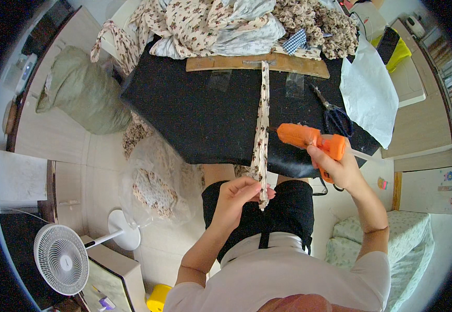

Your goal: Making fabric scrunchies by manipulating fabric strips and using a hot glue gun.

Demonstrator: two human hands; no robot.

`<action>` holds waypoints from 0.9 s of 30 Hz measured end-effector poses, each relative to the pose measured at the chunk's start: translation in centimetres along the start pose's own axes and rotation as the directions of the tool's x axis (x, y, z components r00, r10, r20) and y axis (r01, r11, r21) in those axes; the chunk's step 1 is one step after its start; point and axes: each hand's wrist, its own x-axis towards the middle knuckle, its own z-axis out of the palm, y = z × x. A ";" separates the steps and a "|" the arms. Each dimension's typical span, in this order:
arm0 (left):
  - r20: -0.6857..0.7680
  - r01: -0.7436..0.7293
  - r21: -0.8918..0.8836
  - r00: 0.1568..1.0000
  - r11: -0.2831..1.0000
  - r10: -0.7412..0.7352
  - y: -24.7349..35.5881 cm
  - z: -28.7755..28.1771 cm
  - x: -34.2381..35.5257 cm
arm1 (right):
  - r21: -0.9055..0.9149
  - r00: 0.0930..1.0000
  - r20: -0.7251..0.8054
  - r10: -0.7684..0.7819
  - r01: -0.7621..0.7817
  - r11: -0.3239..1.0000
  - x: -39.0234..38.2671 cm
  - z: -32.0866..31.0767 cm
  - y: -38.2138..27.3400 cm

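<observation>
A long, narrow cream fabric strip with brown floral print [262,119] runs from a brown board [210,63] down past the near edge of a black mat [189,114]. My left hand [241,195] grips the strip near its lower end. My right hand [335,169] holds an orange glue gun [296,134] with a translucent stick out of its back; its nozzle points left, close beside the strip. Dark-handled scissors [337,118] lie on the mat behind the glue gun.
Floral fabric [200,26] and bunched ruffles [335,36] pile at the back; a white sheet [366,93] lies right. Around me are a green sack [80,88], a plastic bag of fabric [153,192], a white fan [62,257] and a covered seat [382,236].
</observation>
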 end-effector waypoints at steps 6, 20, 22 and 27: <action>-0.005 0.002 0.002 1.000 1.000 -0.002 -0.3 -0.1 0.1 | -0.004 0.994 0.109 0.028 -0.028 1.000 -2.0 -0.1 0.1; 0.009 0.042 -0.006 0.999 0.999 -0.042 0.4 0.3 -0.1 | -0.130 0.959 -0.023 -0.283 0.278 0.952 -0.5 0.3 0.3; 0.008 0.046 -0.006 0.999 0.999 -0.046 0.3 0.3 0.0 | -0.102 0.964 -0.025 -0.266 0.262 0.960 -0.7 0.4 0.3; 0.005 0.059 -0.003 0.998 0.998 -0.059 0.3 0.4 0.0 | -0.147 0.974 0.080 -0.210 0.220 0.964 -1.3 -0.2 -0.5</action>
